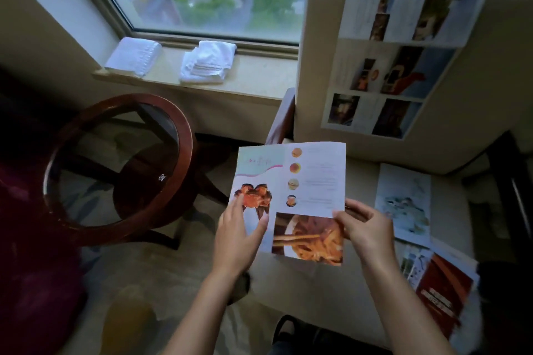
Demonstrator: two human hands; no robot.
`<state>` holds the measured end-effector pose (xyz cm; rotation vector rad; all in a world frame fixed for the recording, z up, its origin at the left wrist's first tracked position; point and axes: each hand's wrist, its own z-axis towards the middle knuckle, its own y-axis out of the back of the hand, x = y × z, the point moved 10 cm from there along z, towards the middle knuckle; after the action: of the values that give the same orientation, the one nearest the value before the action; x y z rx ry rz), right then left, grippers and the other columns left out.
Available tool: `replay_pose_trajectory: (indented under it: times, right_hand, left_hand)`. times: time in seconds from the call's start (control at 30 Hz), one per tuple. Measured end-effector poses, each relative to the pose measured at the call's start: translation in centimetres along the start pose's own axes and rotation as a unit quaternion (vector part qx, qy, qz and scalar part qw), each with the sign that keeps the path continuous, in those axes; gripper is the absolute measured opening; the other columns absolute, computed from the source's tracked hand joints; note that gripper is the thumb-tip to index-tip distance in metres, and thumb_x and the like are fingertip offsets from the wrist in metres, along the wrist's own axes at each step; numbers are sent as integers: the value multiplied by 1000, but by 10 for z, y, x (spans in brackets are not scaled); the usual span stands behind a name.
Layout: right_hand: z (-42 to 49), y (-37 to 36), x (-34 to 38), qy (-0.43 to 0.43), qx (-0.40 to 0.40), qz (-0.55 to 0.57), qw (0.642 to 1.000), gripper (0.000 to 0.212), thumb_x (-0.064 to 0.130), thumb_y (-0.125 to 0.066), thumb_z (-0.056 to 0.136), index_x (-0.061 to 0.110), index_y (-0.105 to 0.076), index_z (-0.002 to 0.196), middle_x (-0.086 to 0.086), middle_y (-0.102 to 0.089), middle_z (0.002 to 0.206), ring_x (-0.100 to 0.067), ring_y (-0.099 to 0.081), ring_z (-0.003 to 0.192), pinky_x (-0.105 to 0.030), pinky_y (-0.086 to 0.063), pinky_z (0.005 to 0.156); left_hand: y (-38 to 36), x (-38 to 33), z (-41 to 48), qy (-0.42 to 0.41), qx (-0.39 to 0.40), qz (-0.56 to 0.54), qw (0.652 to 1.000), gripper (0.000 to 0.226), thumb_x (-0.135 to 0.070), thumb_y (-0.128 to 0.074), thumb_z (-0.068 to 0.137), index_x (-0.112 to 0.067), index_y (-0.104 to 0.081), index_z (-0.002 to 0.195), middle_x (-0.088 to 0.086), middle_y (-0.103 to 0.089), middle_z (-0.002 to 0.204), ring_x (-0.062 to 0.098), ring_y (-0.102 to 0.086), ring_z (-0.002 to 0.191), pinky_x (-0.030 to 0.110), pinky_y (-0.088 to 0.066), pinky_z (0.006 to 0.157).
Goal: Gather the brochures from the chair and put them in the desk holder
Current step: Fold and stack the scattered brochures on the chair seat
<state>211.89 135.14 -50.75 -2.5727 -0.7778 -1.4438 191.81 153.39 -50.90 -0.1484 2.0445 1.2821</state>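
Both hands grip the food brochure [291,199] above the chair seat [357,181]: left hand [239,236] pinches its 8 o'clock edge, right hand [364,228] its 4 o'clock edge; more brochures [403,202] lie at 3 o'clock

Honestly nothing is coming through clearly enough to read here. The food brochure [291,199] in the middle is showing a pinkish script heading at its top left and small lines of print beside the round food photos, but it's all blurring into squiggles. The red brochure [441,291] lying near right on the chair seat [357,181] is carrying a few rows of white block lettering, too smeared to make out. The long brochure [403,46] hanging over the chair back is showing pale text columns, illegible. A small white logo mark [160,178] is sitting on the round glass-topped bench [184,135] at left, also unreadable.
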Motion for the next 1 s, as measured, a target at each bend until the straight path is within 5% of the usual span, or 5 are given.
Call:
replay_pose_trajectory:
  times: [0.13,0.47,0.57,0.67,1.0]
  right_hand:
    - [7,80,-20,-38,-31,22,999,29,-6,-66,79,7,-67,105,-13,-70,90,-20,-66,74,-25,-53,54]
    - [49,165,-139,-128,-124,-62,982,27,-10,-65,78,-2,-65,104,-23,-67,107,-20,-61,73,-25,-44,69]
    - [68,150,-157,-101,-98,-103,985,40,-14,-63,78,-3,-58,116,-25,-64,115,-31,-63,96,-21,-47,59]
    - [77,134,-165,-65,-80,-127,987,48,-13,-63,78,0,-54,123,-21,-62,121,-27,-60,100,-26,-46,75]
    - [66,120,-166,-12,-120,-165,979,63,-11,-60,80,18,-47,134,-5,-60,129,-23,-57,114,-33,-49,90]
  left_hand:
    - [-44,-44,-2,-47,28,64,996,81,-66,-44,85,-26,-19,150,-6,-18,160,15,-9,149,41,-17,120]
    - [-185,-30,-23,24,157,46,986,73,-45,-64,82,-18,-32,142,6,-37,146,25,-36,134,38,-37,109]
    - [-205,7,-17,111,138,27,984,78,-40,-68,81,-12,-32,143,11,-41,144,29,-41,131,37,-38,105]
    - [-221,31,-7,177,147,-40,972,75,-36,-71,81,-7,-36,141,16,-49,138,31,-50,124,41,-43,104]
    - [-219,56,8,210,100,13,972,61,-37,-76,75,-11,-48,121,11,-56,121,31,-55,111,38,-44,91]
